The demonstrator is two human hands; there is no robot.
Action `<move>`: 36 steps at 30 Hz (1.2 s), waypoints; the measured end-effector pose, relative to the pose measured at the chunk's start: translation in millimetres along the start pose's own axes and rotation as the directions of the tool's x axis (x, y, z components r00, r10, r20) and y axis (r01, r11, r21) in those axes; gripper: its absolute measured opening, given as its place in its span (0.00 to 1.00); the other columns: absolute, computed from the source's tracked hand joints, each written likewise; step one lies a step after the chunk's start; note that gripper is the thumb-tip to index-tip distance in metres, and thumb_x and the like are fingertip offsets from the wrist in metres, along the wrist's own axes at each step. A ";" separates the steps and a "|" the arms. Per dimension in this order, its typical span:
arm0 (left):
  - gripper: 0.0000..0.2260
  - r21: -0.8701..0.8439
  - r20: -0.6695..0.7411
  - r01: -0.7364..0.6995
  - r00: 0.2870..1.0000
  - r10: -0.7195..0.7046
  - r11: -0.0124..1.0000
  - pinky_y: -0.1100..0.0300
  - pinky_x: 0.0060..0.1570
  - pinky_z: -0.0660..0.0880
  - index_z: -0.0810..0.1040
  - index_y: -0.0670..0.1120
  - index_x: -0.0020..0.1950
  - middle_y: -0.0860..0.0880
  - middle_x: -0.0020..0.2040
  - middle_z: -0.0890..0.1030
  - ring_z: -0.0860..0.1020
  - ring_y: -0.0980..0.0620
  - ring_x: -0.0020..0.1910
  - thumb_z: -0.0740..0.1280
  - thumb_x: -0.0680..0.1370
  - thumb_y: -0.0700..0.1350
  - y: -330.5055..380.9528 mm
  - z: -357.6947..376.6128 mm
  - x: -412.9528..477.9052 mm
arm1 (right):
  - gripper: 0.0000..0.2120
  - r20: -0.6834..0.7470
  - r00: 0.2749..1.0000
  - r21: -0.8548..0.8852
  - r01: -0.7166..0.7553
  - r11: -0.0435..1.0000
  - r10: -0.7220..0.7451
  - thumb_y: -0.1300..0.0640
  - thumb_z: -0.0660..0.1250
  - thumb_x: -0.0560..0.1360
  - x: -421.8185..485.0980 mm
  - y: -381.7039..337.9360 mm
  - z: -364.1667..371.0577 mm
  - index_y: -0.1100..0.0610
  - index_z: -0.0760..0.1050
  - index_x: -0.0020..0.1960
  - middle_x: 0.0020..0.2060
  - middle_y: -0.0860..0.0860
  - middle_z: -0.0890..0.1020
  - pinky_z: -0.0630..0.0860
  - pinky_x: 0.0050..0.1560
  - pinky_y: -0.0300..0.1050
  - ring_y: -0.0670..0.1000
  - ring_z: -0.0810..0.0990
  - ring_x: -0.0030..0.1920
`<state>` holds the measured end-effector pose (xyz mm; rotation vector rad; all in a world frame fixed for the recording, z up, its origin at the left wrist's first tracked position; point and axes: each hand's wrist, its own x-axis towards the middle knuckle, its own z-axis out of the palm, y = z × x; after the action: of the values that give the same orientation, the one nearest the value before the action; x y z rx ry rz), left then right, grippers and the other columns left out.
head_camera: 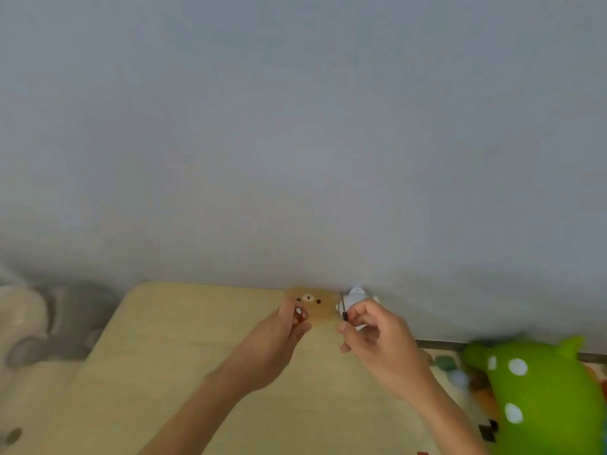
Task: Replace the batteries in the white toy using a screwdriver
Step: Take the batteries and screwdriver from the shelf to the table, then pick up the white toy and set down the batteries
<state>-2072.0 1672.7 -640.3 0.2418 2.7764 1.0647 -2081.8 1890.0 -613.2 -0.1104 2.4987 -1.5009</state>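
Observation:
The white toy (354,298) sits at the far edge of the tan table (184,349), against the wall. My right hand (377,343) is just in front of it, fingers pinched on a small dark-tipped tool, probably the screwdriver (345,315). My left hand (279,343) reaches forward at the table's far middle and holds several reddish batteries (299,316) with white ends in its fingers. The picture is blurred, so small details are unclear.
A tan box with a bear face (312,302) stands behind my left hand by the wall. A large green toy with white dots (538,389) stands at the right. Grey and cream fabric (42,323) lies at the left. Small coloured pieces (450,366) lie beside the green toy.

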 end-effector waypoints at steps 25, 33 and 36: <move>0.33 0.594 0.110 -0.244 0.969 0.223 0.767 0.58 0.77 0.53 0.59 0.51 0.80 0.54 0.76 0.61 0.56 0.55 0.79 0.38 0.82 0.67 -151.6 150.3 34.8 | 0.04 0.057 0.949 -0.071 0.314 0.947 -0.311 0.58 0.73 0.79 40.8 216.4 57.4 0.52 0.79 0.48 0.42 0.50 0.89 0.84 0.44 0.67 0.53 0.88 0.35; 0.39 0.563 0.076 -0.074 0.996 0.038 0.823 0.48 0.82 0.35 0.35 0.49 0.85 0.53 0.85 0.35 0.31 0.55 0.83 0.38 0.80 0.69 -142.3 166.4 30.4 | 0.06 0.019 0.953 -0.074 0.304 0.950 -0.303 0.59 0.73 0.79 32.8 221.9 50.5 0.50 0.79 0.46 0.42 0.50 0.90 0.83 0.44 0.66 0.56 0.87 0.35; 0.40 0.559 0.042 -0.056 0.998 0.039 0.827 0.47 0.82 0.36 0.36 0.50 0.86 0.54 0.86 0.36 0.32 0.55 0.83 0.39 0.79 0.71 -140.6 167.8 31.7 | 0.08 0.021 0.951 -0.084 0.310 0.947 -0.310 0.57 0.73 0.79 32.7 223.9 50.0 0.46 0.79 0.45 0.41 0.52 0.90 0.83 0.43 0.64 0.57 0.87 0.35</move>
<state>-2081.8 1684.6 -861.0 0.3893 2.9958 0.2100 -2090.8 1947.2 -837.6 -0.5471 2.6348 -1.4934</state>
